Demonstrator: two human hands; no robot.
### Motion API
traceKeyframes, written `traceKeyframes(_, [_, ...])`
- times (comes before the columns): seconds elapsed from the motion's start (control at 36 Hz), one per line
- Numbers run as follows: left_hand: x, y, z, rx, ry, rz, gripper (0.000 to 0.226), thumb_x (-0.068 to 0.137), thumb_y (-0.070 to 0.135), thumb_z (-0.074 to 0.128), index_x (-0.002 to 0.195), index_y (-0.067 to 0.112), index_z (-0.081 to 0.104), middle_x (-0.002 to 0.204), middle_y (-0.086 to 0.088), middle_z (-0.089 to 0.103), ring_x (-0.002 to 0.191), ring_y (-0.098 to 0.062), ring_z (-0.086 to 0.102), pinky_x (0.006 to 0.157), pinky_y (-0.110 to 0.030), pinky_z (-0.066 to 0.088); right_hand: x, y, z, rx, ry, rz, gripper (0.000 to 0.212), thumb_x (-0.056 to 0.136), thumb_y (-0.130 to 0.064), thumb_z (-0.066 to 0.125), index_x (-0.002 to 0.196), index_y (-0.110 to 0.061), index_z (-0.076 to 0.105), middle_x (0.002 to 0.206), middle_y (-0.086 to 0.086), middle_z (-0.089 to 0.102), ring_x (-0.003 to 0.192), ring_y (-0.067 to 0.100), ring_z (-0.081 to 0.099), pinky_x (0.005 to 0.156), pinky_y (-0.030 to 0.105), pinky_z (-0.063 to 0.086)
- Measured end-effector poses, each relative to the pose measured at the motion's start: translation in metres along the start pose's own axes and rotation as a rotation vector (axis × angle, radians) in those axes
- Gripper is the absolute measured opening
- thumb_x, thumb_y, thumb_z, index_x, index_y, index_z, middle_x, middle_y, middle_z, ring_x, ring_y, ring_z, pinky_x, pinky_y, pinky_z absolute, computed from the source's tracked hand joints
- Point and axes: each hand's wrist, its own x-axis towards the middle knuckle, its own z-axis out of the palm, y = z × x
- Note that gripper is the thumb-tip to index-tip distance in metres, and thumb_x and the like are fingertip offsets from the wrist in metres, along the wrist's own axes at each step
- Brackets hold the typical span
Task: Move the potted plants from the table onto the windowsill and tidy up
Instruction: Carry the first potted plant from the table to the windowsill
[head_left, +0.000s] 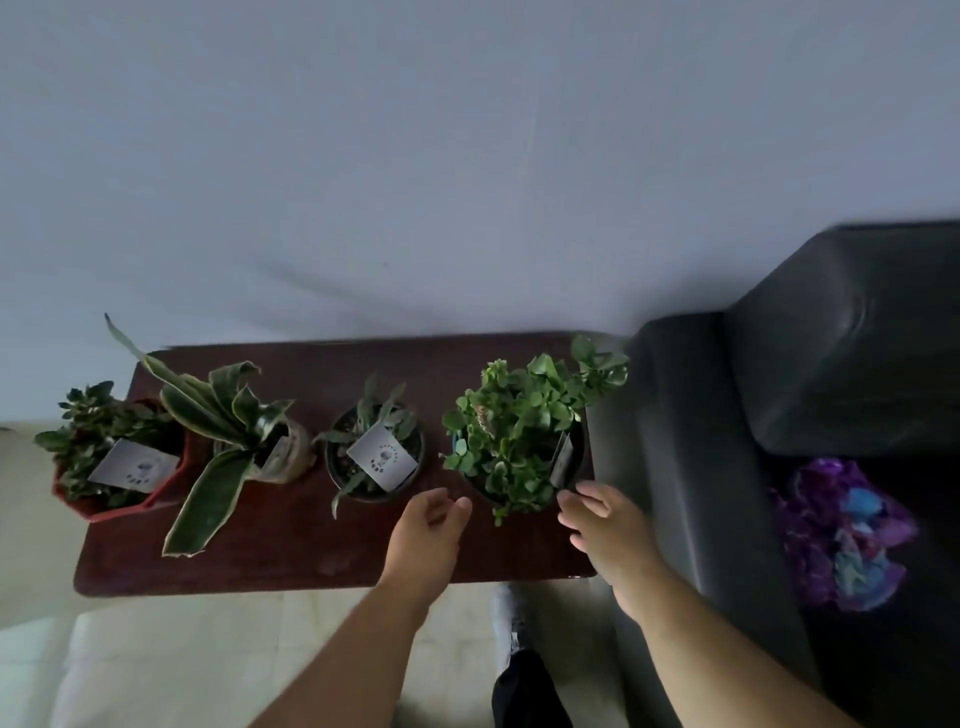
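Note:
Several potted plants stand in a row on a dark brown table (291, 561). From the left: a leafy plant in a red pot (111, 462), a long-leaved striped plant in a pale pot (244, 431), a small plant in a black pot (375, 457) with a grey card, and a bushy round-leaved plant in a dark pot (519, 436). My left hand (428, 535) hovers with loosely curled fingers just left of the bushy plant's pot. My right hand (605, 525) is at the pot's right side, fingertips near its rim; whether they touch is unclear.
A black leather armchair (779, 389) stands right against the table's right end, with a purple and blue crumpled bag (841, 535) on its seat. A plain grey wall rises behind the table. Pale floor tiles and my foot (514, 623) lie below the front edge.

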Motion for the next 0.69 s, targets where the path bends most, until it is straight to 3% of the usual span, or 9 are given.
traceKeyframes(0.11, [0.017,0.000,0.011,-0.009,0.006,0.002,0.039,0.089,0.040,0.072,0.122,0.022,0.059,0.113,0.009,0.067,0.104,-0.010,0.066,0.096,-0.041,0.057,0.016,0.007,0.004,0.013,0.007,0.010,0.036,0.098,-0.023,0.066,0.128,-0.006,0.057,0.113,0.005,0.070,0.103,0.017,0.071,0.084,0.030,0.054])
traceKeyframes(0.28, [0.029,0.000,0.015,0.013,-0.015,0.049,0.021,0.084,0.042,0.075,0.091,0.024,0.066,0.092,0.004,0.074,0.085,-0.016,0.070,0.088,-0.041,0.059,0.020,0.008,0.003,0.052,0.011,0.010,0.023,0.095,-0.023,0.071,0.111,-0.010,0.062,0.122,0.008,0.067,0.113,0.022,0.068,0.095,0.035,0.055])
traceKeyframes(0.33, [0.031,0.000,0.016,0.058,-0.022,0.069,0.024,0.081,0.043,0.075,0.076,0.024,0.061,0.076,0.004,0.069,0.073,-0.017,0.062,0.075,-0.039,0.053,0.020,0.006,0.004,0.053,0.016,0.009,0.017,0.095,-0.023,0.070,0.100,-0.009,0.062,0.117,0.004,0.067,0.109,0.022,0.067,0.102,0.042,0.053])
traceKeyframes(0.39, [0.032,0.002,0.017,0.044,-0.030,0.074,0.023,0.085,0.036,0.075,0.076,0.021,0.059,0.074,-0.001,0.066,0.072,-0.017,0.058,0.072,-0.035,0.048,0.020,0.002,0.005,0.029,0.021,0.003,0.022,0.095,-0.023,0.069,0.095,-0.004,0.059,0.105,-0.001,0.067,0.105,0.022,0.067,0.103,0.044,0.051])
traceKeyframes(0.47, [0.030,0.006,0.018,0.035,-0.061,0.091,0.023,0.087,0.032,0.075,0.087,0.012,0.063,0.089,-0.012,0.071,0.076,-0.015,0.060,0.071,-0.031,0.047,0.018,-0.005,0.006,0.008,0.022,-0.020,0.029,0.096,-0.019,0.066,0.094,0.006,0.051,0.088,-0.001,0.065,0.095,0.018,0.061,0.078,0.030,0.043])
traceKeyframes(0.53, [0.029,0.008,0.017,0.010,-0.078,0.109,0.019,0.088,0.031,0.074,0.082,0.017,0.062,0.083,-0.009,0.069,0.072,-0.011,0.059,0.071,-0.029,0.046,0.017,-0.009,0.005,0.013,0.009,-0.033,0.027,0.096,-0.018,0.066,0.087,0.001,0.049,0.080,-0.004,0.061,0.087,0.015,0.056,0.073,0.029,0.039])
traceKeyframes(0.58, [0.025,0.014,0.017,-0.035,-0.106,0.137,0.025,0.091,0.025,0.071,0.069,0.028,0.059,0.066,0.008,0.060,0.061,-0.004,0.051,0.066,-0.024,0.041,0.015,-0.017,0.003,0.015,-0.019,-0.068,0.031,0.090,-0.027,0.070,0.075,-0.014,0.046,0.073,0.001,0.057,0.085,0.016,0.055,0.085,0.034,0.049])
traceKeyframes(0.61, [0.021,0.016,0.016,-0.059,-0.120,0.155,0.030,0.092,0.023,0.070,0.066,0.032,0.059,0.063,0.012,0.055,0.057,-0.002,0.048,0.065,-0.024,0.039,0.013,-0.021,0.001,0.021,-0.036,-0.083,0.034,0.084,-0.036,0.072,0.069,-0.020,0.045,0.074,0.010,0.056,0.087,0.018,0.056,0.098,0.045,0.052])
traceKeyframes(0.69, [0.002,0.029,0.010,-0.097,-0.149,0.178,0.036,0.094,0.020,0.067,0.063,0.036,0.061,0.061,0.016,0.053,0.056,-0.001,0.049,0.066,-0.025,0.039,0.001,-0.027,-0.009,0.046,-0.122,-0.111,0.038,0.070,-0.049,0.073,0.061,-0.026,0.044,0.093,0.034,0.057,0.094,0.024,0.059,0.111,0.063,0.040])
